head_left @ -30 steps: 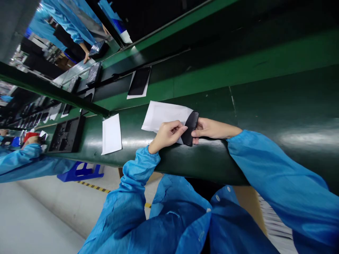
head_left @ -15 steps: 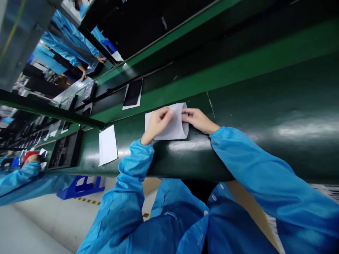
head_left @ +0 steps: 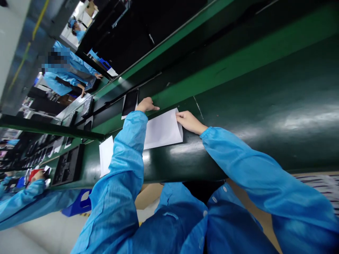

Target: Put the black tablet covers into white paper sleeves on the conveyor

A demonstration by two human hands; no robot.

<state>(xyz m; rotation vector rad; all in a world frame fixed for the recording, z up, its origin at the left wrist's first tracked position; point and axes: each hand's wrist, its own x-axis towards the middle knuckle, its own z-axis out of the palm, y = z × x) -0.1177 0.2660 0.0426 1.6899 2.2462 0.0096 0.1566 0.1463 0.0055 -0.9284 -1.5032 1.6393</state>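
Observation:
A white paper sleeve lies on the dark green work surface in front of me, its mouth gaping at the right end. My right hand pinches the upper edge of that mouth, with the fingertips partly inside. My left hand is off the sleeve, above its far left corner, with the thumb stretched out and nothing seen in it. Just left of it, a black phone-like slab rests on a white sheet or sleeve. Another white sleeve lies to the left, partly hidden by my left sleeve.
A black compartmented tray sits left on the surface. A green metal bar crosses above it. A co-worker's hand is at far left, and another person stands across the line. A blue stool is below.
My left hand has let go of the white sleeve and moved left and away from me, toward the black slab. My right hand has stayed at the sleeve's mouth. The view has shifted slightly.

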